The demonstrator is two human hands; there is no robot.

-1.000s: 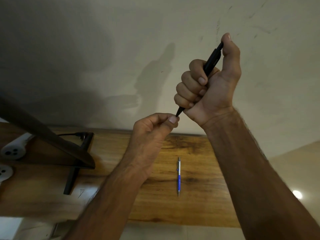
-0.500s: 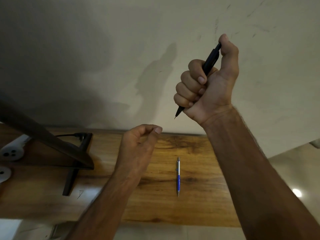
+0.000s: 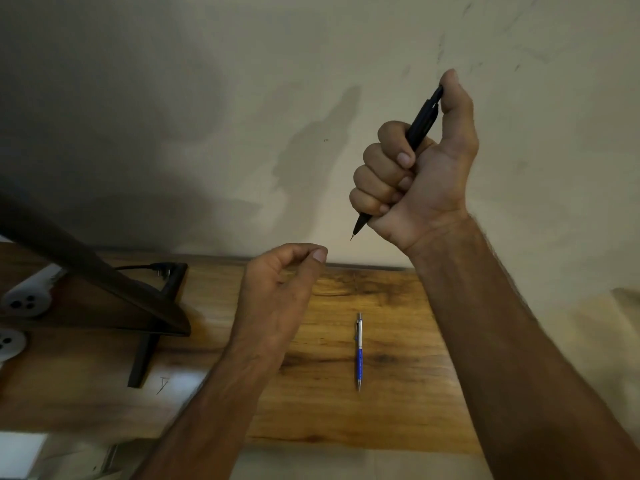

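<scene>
One pencil (image 3: 423,120) in right hand (image 3: 420,183)

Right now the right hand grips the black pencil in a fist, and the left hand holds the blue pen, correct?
No. In the head view the blue pen lies untouched on the wooden table; the left hand holds no pen. The right hand does grip the black pencil in a fist.

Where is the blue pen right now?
In the head view, the blue pen lies on the wooden table, right of the left hand and below the right hand gripping a black pen.
</scene>
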